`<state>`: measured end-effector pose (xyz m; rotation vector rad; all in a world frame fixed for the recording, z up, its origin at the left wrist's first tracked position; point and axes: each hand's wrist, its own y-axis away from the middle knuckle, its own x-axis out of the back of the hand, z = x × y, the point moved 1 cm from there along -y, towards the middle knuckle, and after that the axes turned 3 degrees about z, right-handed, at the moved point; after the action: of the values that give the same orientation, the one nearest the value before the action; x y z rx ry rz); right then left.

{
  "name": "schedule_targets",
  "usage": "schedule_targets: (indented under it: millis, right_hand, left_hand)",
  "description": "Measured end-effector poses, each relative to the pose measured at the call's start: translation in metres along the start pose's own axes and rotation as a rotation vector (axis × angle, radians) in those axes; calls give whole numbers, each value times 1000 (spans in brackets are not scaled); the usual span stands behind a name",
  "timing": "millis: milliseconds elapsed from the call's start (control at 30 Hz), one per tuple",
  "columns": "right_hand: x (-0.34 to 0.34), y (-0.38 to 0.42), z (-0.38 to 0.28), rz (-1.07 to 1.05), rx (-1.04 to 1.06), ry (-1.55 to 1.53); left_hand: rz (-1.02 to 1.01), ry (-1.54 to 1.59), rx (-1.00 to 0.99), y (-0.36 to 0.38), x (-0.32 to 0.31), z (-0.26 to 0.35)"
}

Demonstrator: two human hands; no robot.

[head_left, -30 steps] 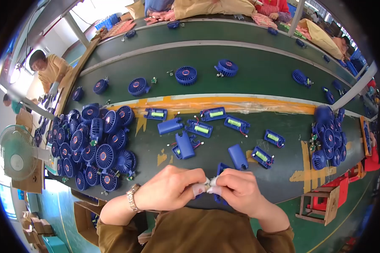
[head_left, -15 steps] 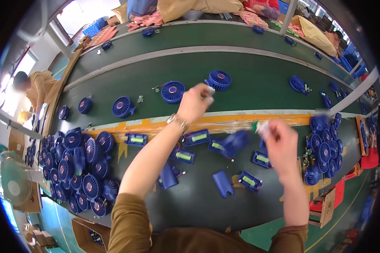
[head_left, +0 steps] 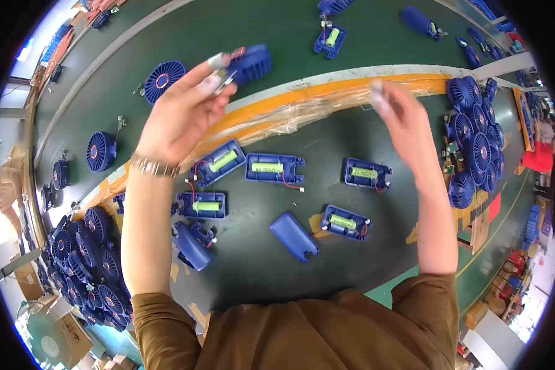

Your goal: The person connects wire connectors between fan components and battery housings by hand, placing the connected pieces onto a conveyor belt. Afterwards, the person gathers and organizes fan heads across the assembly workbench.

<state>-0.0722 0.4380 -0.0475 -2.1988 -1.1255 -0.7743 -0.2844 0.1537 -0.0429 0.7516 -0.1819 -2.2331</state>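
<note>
My left hand, fingertips covered in white, pinches a blue fan head by the small parts at its side, above the belt's near edge. The fan head is slightly blurred. My right hand is raised over the yellow-taped edge, fingers stretched forward and smeared by motion; nothing shows in it. Below, on the dark table, lie blue handle shells with green battery cells, among them one in the middle and one nearer my right arm. A plain blue cover lies face down nearer me.
Piles of blue fan heads stand at left and right. More fan heads lie on the green belt, along with an open battery shell. A person in tan is at far left; a standing fan is below.
My view has turned and tilted down. My left hand has gripped a fan head and lifted it off the belt. The small white-and-green piece no longer shows in my right hand.
</note>
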Motion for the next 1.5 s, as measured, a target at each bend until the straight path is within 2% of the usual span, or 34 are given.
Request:
schedule_targets:
  millis: [67,133,233,300,367,433,467,567,700,833,867,967,1000,1100,1167,1200,1233,1300,1333,1500]
  right_hand:
    - [24,53,-6,-72,-70,66]
    - [36,101,-9,-50,-79,159]
    - [19,132,-3,-33,24,175]
    - [3,142,10,75,160,185]
    - [0,147,4,98,157,178]
    - [-1,151,4,110,161,193]
    - [-1,151,1,144,254,254]
    - [2,150,-14,84,402,499]
    - [-1,147,-11,-90,333,555]
    - [12,130,-16,-315,100,290]
    - [14,127,-12,-316,152,284]
    - [17,122,-12,-402,-153,55]
    - [15,121,2,-388,-120,-45]
    - [14,127,9,-338,-306,-221]
    - [15,133,16,-211,-167,-186]
    - [17,135,19,-159,-16,-96]
    - [19,137,22,-119,-25,-109]
    - [26,144,27,-40,-54,-134]
    - [35,150,14,-47,-298,-286]
    - [39,188,-3,93,-466,-739]
  left_hand:
    - [45,35,-76,47,-13,4]
    - [85,31,-163,97,-23,0]
    - [76,-58,-372,172,-38,-12]
    - [27,-154,-351,212,-45,-22]
    - [97,-241,-341,240,-40,-42]
    - [323,-585,-378,266,-42,-53]
    - [427,-740,-448,279,-51,-54]
    - [506,-1029,-755,300,-46,-72]
    - [629,-1113,-1070,321,-53,-76]
    - [624,-972,-1066,320,-37,-89]
    - [620,-854,-879,323,-38,-93]
    - [563,-713,-761,318,-33,-100]
    - [540,-655,-753,315,-29,-106]
    - [450,-366,-690,312,-30,-113]
    - [392,-386,-603,311,-26,-110]
    - [368,-358,-562,314,-31,-104]
    - [343,-330,-516,316,-33,-102]
    - [324,-393,-565,312,-33,-104]
    - [318,-472,-617,312,-34,-104]
    - [285,-716,-762,311,-37,-89]
